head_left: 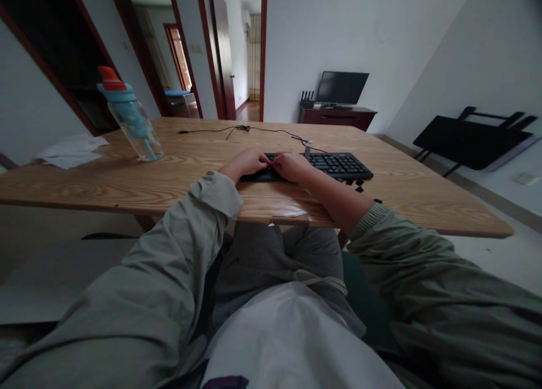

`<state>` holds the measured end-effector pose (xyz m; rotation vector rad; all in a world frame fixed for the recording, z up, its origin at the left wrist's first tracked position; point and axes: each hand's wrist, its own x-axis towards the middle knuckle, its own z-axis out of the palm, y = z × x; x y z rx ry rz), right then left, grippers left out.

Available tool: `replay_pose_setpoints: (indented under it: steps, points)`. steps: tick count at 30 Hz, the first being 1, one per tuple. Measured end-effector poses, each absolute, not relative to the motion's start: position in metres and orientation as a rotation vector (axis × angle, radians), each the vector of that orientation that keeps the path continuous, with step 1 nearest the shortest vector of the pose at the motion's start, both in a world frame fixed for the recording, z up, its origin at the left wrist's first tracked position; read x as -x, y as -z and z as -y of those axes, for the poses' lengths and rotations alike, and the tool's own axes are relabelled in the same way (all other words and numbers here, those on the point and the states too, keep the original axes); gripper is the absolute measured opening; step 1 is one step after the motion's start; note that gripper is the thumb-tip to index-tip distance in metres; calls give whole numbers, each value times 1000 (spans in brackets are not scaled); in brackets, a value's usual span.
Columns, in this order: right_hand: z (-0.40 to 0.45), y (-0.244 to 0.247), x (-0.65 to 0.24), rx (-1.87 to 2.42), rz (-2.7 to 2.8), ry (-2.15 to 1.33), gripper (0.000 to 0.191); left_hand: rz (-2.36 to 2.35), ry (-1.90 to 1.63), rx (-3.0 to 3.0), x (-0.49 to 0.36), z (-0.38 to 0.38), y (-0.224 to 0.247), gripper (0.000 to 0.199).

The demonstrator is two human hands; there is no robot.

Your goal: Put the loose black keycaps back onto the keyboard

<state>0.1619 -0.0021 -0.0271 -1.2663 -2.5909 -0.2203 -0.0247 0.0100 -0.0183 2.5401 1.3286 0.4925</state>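
Note:
A black keyboard (339,163) lies on the wooden table in front of me. Both hands are over its left half, with their fingertips close together. My left hand (249,162) has its fingers bent and pressed together at the keys; whatever they pinch is too small to make out. My right hand (291,166) is curled beside it, thumb and fingers closed at the same spot, its grip contents hidden. A small dark upright piece (307,153) stands just right of my right hand. Several small black pieces (359,186) lie at the keyboard's front edge, right of my right wrist.
The wooden table (190,177) bears a clear bottle with a red cap (136,126) and white tissues (71,151) at the left. A black cable (243,128) runs behind the keyboard. A monitor (342,88) and folded black table (466,140) stand beyond.

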Motion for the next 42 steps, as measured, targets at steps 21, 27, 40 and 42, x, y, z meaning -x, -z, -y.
replay_pose_setpoints:
  steps: [21, 27, 40, 42]
  points:
    - [-4, 23, -191, 1049, 2127, -53, 25, -1199, -1155, -1961, 21, -12, 11, 34]
    - [-4, 20, -193, 1076, 2071, -80, 25, -1161, -1101, -1866, 18, -3, 9, 32]
    - [10, 15, -182, 937, 2057, -72, 29, -853, -1019, -1420, 15, -3, 5, 36]
    - [16, 14, -177, 887, 2056, -17, 32, -767, -1011, -1380, 12, 3, 2, 60]
